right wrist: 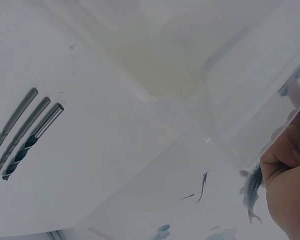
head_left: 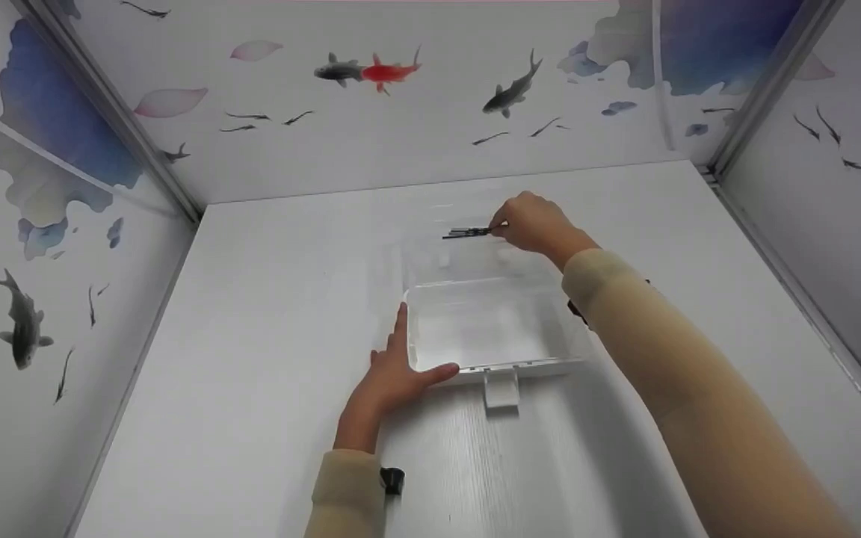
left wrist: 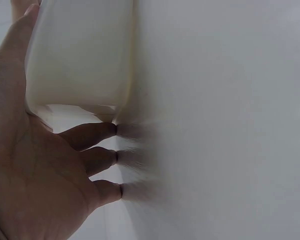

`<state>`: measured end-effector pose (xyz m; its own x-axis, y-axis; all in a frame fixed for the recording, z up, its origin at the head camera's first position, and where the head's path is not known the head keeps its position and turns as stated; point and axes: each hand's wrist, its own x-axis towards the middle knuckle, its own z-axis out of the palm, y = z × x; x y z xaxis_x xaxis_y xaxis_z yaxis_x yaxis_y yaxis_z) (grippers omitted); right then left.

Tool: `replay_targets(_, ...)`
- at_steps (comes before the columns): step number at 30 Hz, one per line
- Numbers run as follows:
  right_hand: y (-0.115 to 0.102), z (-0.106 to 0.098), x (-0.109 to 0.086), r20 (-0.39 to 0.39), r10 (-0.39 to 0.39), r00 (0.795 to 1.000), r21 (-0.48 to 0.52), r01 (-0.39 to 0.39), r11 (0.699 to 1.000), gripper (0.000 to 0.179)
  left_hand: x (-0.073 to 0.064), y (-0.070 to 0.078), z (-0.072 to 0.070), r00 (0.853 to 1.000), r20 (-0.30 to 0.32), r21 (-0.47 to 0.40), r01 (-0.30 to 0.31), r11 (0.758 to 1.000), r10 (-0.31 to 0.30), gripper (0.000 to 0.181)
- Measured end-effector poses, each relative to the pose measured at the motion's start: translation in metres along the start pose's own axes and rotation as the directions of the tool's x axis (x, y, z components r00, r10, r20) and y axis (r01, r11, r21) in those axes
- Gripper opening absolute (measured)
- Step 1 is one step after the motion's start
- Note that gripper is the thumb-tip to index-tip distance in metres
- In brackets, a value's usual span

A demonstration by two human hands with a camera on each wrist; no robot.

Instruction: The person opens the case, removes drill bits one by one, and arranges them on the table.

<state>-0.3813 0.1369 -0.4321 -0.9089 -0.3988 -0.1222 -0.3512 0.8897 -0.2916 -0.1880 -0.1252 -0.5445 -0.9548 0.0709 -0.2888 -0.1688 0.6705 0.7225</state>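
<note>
A clear plastic box (head_left: 528, 368) lies on the white table, its transparent lid (head_left: 468, 261) raised on the far side. My right hand (head_left: 537, 224) pinches the lid's far edge; in the right wrist view that hand (right wrist: 290, 175) has curled fingers at the edge. My left hand (head_left: 393, 377) rests against the near left corner, thumb along the front and index finger along the left side. In the left wrist view, its other fingers (left wrist: 97, 160) reach down to the table. Three drill bits (right wrist: 22, 132) lie side by side on the table, appearing close to my right hand in the head view.
A white clasp (head_left: 501, 392) sticks out from the box's front toward me. White panels printed with fish stand behind the table (head_left: 273, 314) and along both sides. A small black device (head_left: 393, 480) sits at my left wrist.
</note>
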Motion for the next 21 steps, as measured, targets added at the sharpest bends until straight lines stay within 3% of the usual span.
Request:
replay_targets(13, -0.0013, -0.0022, 0.0004, 0.013, 0.024, 1.000, -0.019, -0.024, 1.000, 0.020, -0.0013, 0.0006, 0.0003, 1.000, -0.006, -0.002, 0.012, 1.000, -0.012, 0.135)
replay_targets(21, 0.0002, -0.0087, -0.0077, -0.047, -0.054, 0.997, -0.091, 0.050, 0.995, 0.018, -0.0008, 0.0012, 0.0013, 1.000, -0.009, 0.011, 0.011, 1.000, -0.011, 0.137)
